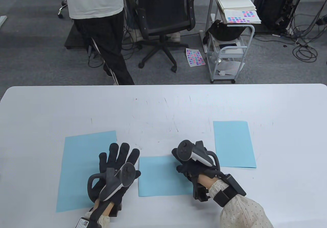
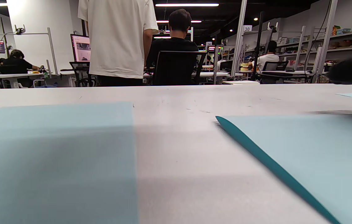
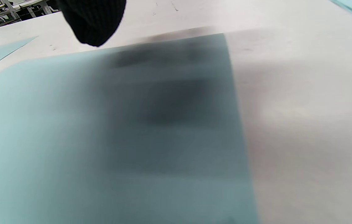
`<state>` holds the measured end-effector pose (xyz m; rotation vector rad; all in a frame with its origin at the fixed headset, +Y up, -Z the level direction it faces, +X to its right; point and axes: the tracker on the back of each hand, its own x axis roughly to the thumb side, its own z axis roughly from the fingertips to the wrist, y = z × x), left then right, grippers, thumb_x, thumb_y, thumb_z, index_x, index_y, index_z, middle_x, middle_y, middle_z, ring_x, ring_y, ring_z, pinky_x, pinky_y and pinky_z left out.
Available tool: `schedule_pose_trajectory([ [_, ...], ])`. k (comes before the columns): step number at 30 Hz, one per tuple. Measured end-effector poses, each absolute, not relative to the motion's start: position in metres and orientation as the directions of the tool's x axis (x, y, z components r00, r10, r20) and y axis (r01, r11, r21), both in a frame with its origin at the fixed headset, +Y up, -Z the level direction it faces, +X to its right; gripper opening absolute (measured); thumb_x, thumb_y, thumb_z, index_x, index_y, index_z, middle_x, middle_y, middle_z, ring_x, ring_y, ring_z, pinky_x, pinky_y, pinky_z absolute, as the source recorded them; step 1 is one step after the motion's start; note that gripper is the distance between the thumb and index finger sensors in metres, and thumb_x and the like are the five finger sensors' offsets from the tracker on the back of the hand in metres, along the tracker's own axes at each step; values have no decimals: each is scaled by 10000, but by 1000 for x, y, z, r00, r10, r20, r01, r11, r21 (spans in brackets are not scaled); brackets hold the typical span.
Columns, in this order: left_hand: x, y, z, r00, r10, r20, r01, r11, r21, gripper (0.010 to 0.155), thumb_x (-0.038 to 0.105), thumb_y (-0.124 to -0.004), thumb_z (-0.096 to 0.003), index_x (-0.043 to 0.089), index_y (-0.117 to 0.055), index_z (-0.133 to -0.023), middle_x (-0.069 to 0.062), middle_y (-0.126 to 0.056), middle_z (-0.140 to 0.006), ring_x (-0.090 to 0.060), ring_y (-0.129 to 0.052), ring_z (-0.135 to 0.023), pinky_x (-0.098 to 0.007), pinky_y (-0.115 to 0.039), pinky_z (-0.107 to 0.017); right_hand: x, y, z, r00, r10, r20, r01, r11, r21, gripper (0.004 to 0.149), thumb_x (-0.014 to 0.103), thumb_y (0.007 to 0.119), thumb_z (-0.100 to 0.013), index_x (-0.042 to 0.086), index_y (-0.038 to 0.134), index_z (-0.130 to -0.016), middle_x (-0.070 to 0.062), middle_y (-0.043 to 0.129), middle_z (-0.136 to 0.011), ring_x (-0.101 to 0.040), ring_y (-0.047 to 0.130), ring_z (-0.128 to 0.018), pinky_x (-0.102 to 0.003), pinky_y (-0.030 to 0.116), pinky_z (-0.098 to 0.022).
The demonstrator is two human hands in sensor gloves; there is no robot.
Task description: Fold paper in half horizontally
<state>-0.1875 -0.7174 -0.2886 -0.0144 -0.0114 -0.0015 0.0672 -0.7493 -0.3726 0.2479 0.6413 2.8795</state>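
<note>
Table view. Three light blue sheets of paper lay on a white rectangular table (image 1: 163,102). The largest, an unfolded light blue sheet (image 1: 79,161), lay at the near left. A smaller folded light blue sheet (image 1: 161,177) lay at the near centre, its doubled left edge showing as a dark teal line in the left wrist view (image 2: 303,161). A third light blue sheet (image 1: 233,143) lay flat to the right, apart from the other two.

The left hand (image 1: 115,171), in a black sensor glove with a grey tracker on its back, rested on the right part of the unfolded sheet with its fingers (image 1: 120,152) straight and spread wide, gripping nothing. The right hand (image 1: 191,164), likewise gloved and tracked, lay over the right edge of the folded sheet; its fingers were bent downward under the tracker, and whether they pinched the paper or merely pressed on it could not be told. In the right wrist view one black gloved fingertip (image 3: 93,21) hung above the far edge of the folded sheet (image 3: 116,130), which was blurred and in shadow.

Beyond the table stood a person in a white shirt and dark trousers (image 1: 99,21), a black mesh office chair (image 1: 163,15), and a white wheeled trolley (image 1: 230,49) bearing papers with coloured squares.
</note>
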Motion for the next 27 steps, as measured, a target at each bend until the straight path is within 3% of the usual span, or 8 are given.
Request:
schedule_pose_trajectory([
  [8,-194,-718,-292,1000,16,3,-16,999,-32,765,660,-618,-334,613,-279,-1018,211,-190,-1211,-189,-131,-1170,-560,-262,-885,43,-764,-388,-984,40,173,57,-851,522,860,297,817,-458,283,213,-1069,-22,207,-1179,-377,73,-1066,-681,85,-719],
  [14,-194,-717,-291,1000,17,5,-17,999,-49,766,659,-618,-335,609,-276,-1018,208,-199,-1211,-187,-149,-1172,-555,-280,-886,41,-762,-397,-983,31,178,73,-833,549,864,301,856,-442,309,264,-1072,-4,320,-1142,-358,179,-1076,-687,93,-720],
  [21,-194,-717,-291,1000,19,3,-19,998,-57,772,658,-618,-335,601,-269,-1021,204,-196,-1211,-189,-150,-1172,-553,-286,-887,39,-762,-406,-979,28,200,91,-822,561,853,306,899,-403,267,367,-1068,-24,475,-1002,-360,246,-1061,-695,100,-716],
  [27,-197,-716,-292,1000,25,-2,-25,998,-56,773,659,-618,-335,601,-270,-1022,203,-195,-1211,-190,-150,-1171,-553,-287,-887,44,-763,-407,-983,40,180,65,-838,542,813,329,906,-382,297,411,-1026,20,501,-878,-346,293,-1035,-688,128,-721],
])
